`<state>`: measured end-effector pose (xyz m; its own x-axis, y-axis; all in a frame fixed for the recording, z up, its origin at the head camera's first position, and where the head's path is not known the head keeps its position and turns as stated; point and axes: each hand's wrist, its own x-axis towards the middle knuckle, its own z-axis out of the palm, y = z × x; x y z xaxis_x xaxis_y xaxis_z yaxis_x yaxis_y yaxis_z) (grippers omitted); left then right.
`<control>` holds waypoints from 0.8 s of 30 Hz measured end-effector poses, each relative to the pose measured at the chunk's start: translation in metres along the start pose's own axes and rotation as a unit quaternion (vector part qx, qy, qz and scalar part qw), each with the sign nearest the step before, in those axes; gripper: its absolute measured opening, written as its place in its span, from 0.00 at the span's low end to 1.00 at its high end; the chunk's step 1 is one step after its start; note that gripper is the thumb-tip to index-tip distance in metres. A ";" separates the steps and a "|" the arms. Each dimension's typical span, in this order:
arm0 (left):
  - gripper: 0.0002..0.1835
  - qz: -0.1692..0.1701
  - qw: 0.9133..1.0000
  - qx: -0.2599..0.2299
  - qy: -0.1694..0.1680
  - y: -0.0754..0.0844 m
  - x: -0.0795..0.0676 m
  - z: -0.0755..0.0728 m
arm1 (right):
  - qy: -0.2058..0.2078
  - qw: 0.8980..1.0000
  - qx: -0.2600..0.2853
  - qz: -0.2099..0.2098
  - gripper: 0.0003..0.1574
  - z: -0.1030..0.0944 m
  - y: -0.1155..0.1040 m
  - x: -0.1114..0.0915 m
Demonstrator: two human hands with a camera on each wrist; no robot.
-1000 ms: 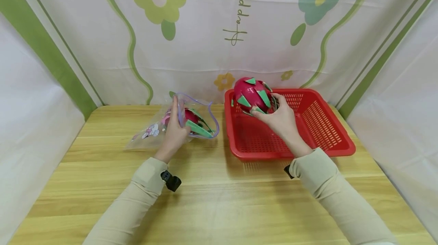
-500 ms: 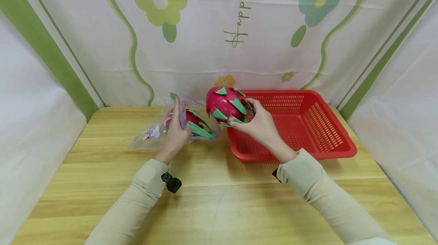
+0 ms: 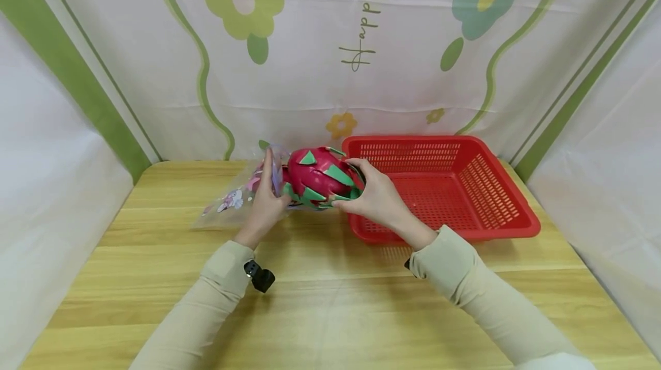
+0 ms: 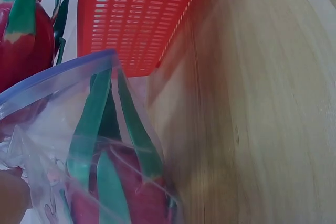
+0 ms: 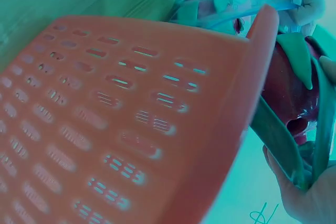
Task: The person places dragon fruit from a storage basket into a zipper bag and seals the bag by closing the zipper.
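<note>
My right hand [image 3: 381, 197] grips a dragon fruit [image 3: 312, 172], magenta with green leaf-like scales. It is held at the mouth of a clear zip bag [image 3: 219, 212] with a purple rim and cartoon print. That rim is gripped by my left hand [image 3: 264, 205], index finger pointing up along it. Inside the bag lies another dragon fruit [image 4: 139, 198], seen through the plastic in the left wrist view; in the head view the held one mostly covers it. The right wrist view shows the held fruit [image 5: 291, 85] from its leafy end, with fingers around it.
A red plastic basket [image 3: 496, 180] with slotted walls stands right of the bag, near the back of the wooden table [image 3: 320, 301]. Behind rises a white curtain [image 3: 310, 26] printed with flowers. The basket's wall fills much of the right wrist view.
My right hand has carried the dragon fruit left and down, from over the basket to the bag's mouth. The left hand stays at the bag's rim.
</note>
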<state>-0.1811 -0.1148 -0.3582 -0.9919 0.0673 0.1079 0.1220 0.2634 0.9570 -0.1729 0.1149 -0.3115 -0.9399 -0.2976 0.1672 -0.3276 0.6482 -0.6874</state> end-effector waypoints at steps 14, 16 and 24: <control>0.57 0.020 0.999 -0.008 -0.025 0.001 -0.002 0.001 | -0.018 0.999 -0.027 -0.040 0.50 0.012 0.003 0.006; 0.57 0.019 0.999 0.010 -0.023 0.002 -0.003 0.002 | -0.023 0.998 -0.039 -0.041 0.50 0.014 0.003 0.008; 0.56 0.014 0.999 0.024 -0.036 0.006 -0.002 0.004 | -0.039 0.995 -0.071 -0.065 0.49 0.018 0.000 0.013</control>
<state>-0.1782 -0.1092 -0.3538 -0.9831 0.1445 0.1128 0.1528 0.3065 0.9395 -0.1836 0.0979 -0.3222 -0.8802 -0.4357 0.1883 -0.4612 0.6910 -0.5566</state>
